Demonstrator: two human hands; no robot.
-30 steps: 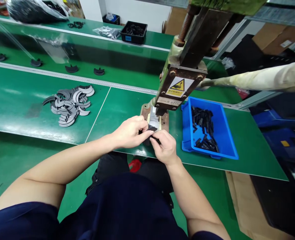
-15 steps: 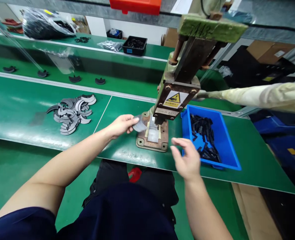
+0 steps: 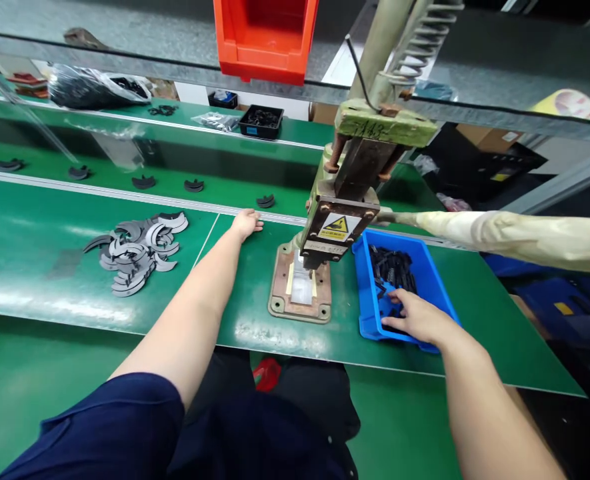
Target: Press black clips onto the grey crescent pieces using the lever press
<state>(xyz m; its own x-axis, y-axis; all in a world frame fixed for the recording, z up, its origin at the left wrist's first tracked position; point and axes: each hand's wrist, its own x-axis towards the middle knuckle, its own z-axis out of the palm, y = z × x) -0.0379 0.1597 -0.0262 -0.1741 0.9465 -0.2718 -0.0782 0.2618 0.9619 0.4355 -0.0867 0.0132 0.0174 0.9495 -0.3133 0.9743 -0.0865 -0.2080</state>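
While the left hand [image 3: 246, 223], fingers loosely spread, rests left of the press [image 3: 342, 213], the right hand [image 3: 417, 319], fingers curled into the blue bin [image 3: 445, 300], should pinch one black clip [image 3: 392, 270] cleanly.

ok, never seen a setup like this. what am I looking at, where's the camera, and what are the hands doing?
The camera sits on the worker's head, looking down over a green bench. No robot here, only two bare hands. In the middle stands a small hand press with a yellow warning label, on a metal base plate; its long wrapped lever sticks out to the right. The left hand lies stretched out at the far edge of the bench, beside a dark curved piece on the belt behind; whether it holds anything I cannot tell. The right hand is down in the blue bin among small black parts. A pile of grey crescents lies to the left.
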